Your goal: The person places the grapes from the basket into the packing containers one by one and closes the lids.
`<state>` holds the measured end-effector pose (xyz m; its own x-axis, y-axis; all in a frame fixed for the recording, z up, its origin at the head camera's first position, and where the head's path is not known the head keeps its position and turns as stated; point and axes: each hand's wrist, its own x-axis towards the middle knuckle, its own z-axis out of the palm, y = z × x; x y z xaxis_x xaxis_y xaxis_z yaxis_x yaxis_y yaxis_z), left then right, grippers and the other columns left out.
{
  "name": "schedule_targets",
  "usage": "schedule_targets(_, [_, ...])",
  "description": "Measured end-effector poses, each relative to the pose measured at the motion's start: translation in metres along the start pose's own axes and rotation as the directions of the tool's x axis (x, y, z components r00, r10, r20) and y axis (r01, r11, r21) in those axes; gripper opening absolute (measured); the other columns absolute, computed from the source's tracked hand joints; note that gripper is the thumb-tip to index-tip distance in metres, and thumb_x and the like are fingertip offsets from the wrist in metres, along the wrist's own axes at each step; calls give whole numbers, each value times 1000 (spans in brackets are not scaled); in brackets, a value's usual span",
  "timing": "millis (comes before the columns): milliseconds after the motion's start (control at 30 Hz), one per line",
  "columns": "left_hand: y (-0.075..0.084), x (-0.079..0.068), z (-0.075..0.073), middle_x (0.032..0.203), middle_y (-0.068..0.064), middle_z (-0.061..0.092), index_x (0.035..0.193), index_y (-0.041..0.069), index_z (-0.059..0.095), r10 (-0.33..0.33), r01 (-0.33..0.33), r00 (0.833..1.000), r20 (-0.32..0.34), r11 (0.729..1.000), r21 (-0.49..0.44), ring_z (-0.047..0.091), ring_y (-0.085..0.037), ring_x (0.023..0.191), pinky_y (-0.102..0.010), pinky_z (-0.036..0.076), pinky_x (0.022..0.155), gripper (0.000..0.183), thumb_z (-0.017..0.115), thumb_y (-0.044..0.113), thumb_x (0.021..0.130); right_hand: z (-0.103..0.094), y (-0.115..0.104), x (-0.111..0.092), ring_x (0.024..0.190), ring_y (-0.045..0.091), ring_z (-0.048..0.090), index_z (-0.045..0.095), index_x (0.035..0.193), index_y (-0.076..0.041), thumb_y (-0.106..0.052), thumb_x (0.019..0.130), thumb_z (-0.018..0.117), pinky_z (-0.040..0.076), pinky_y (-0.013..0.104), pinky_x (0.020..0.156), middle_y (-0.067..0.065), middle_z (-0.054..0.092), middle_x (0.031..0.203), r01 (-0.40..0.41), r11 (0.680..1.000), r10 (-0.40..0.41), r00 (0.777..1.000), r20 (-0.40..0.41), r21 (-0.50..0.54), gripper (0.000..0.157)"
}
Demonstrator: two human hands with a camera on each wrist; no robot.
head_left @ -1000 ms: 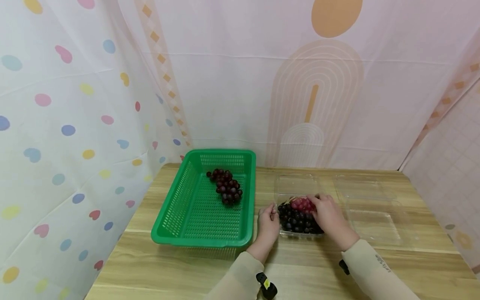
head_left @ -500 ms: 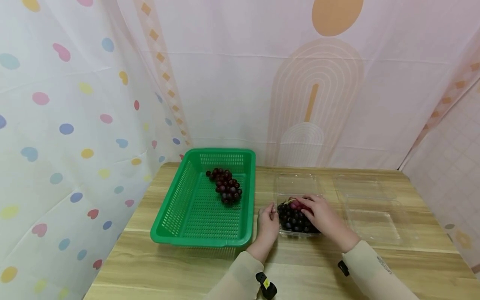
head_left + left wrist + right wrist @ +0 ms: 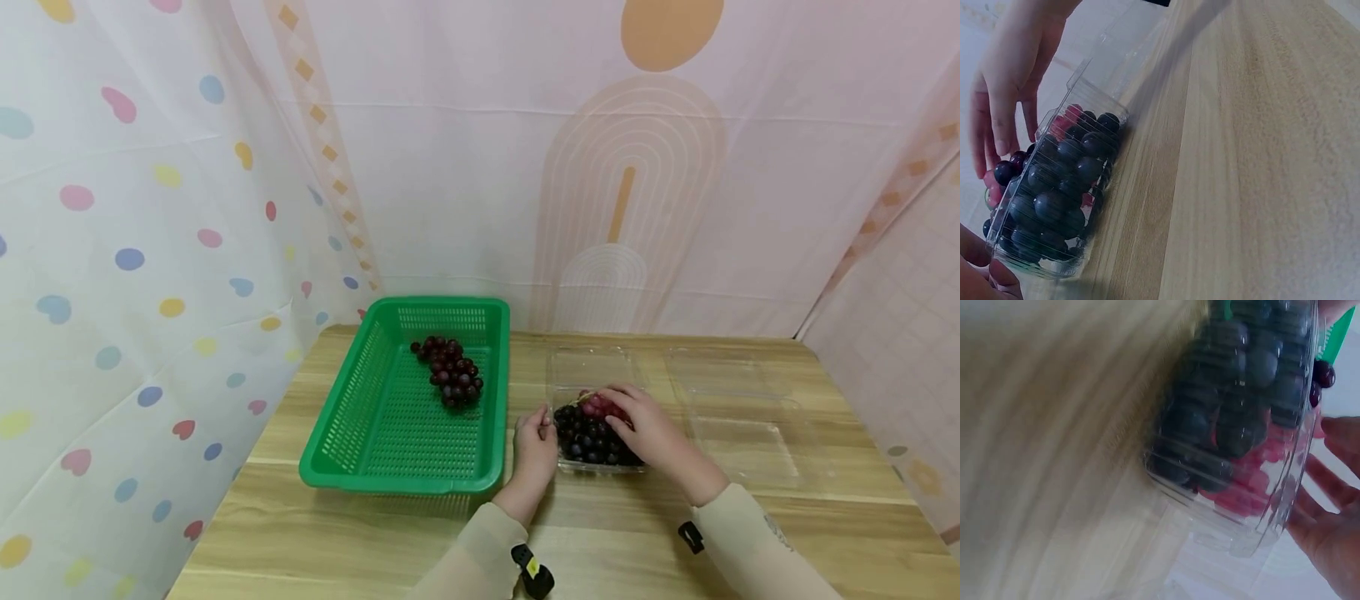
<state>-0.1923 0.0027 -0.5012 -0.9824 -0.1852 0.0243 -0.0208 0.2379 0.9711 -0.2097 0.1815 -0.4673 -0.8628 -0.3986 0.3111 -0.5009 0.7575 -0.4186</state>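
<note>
A clear plastic clamshell box (image 3: 600, 468) stands on the table, full of black grapes (image 3: 592, 440) with red grapes (image 3: 597, 406) at the back. My left hand (image 3: 536, 450) pinches the box's left rim between thumb and fingertips; in the left wrist view those fingertips (image 3: 1004, 278) sit at a corner. Over the right side of the box is my right hand (image 3: 651, 429), its fingers loosely bent and touching the red grapes. Seen from the right wrist, the right hand's fingers (image 3: 1335, 481) spread along the rim. The box's lid (image 3: 592, 367) lies folded open behind it.
Left of the box stands a green basket (image 3: 405, 485) with a bunch of dark red grapes (image 3: 453, 375) inside. A second clear clamshell box (image 3: 750, 450) lies open on the right. The wooden table (image 3: 360, 542) ends at a curtain (image 3: 465, 208).
My right hand went left over the red grapes, covering most of them, then shifted slightly so more of them show now. The left hand has stayed at the rim.
</note>
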Motion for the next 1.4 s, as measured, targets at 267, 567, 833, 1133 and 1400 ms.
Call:
schedule_targets(267, [0,0,-1,92,-10,53,123,-10,57,7,-6,1000,-10,1000,14,51,-14,79,-23,46,71,34,54,-9,89,8,-9,-1,117,38,53,56,131,-3,-14,92,62,44,52,95,18,57,128,14,997,-10,998,55,-78,41])
schedule_targets(567, [-1,1,0,92,-10,53,122,-11,58,17,-17,1000,-21,1000,5,52,-15,80,-24,47,72,34,56,-10,87,4,-8,2,118,39,51,55,131,0,-15,92,62,43,53,95,19,55,129,-28,1000,27,995,97,6,42])
schedule_targets(833, [-1,0,1,94,-9,51,125,-9,55,-30,31,999,13,999,-42,50,-13,80,-23,46,70,36,54,-9,90,-12,2,7,112,42,53,55,130,-1,-6,90,63,46,55,89,24,55,127,-67,981,62,998,33,184,41])
schedule_targets(1133, [0,1,1,93,-8,51,125,-9,55,-32,33,999,9,997,-64,49,-13,81,-23,46,71,36,53,-10,89,-44,23,21,126,51,36,27,145,7,-26,101,46,38,59,98,36,30,142,-434,838,392,901,186,330,58])
schedule_targets(1400, [-2,1,1,93,-8,51,125,-10,55,-28,28,1000,10,998,-50,50,-13,82,-24,47,73,36,53,-10,89,-51,39,32,139,50,7,1,148,9,-37,103,33,15,58,112,34,0,152,-652,624,495,756,428,430,72])
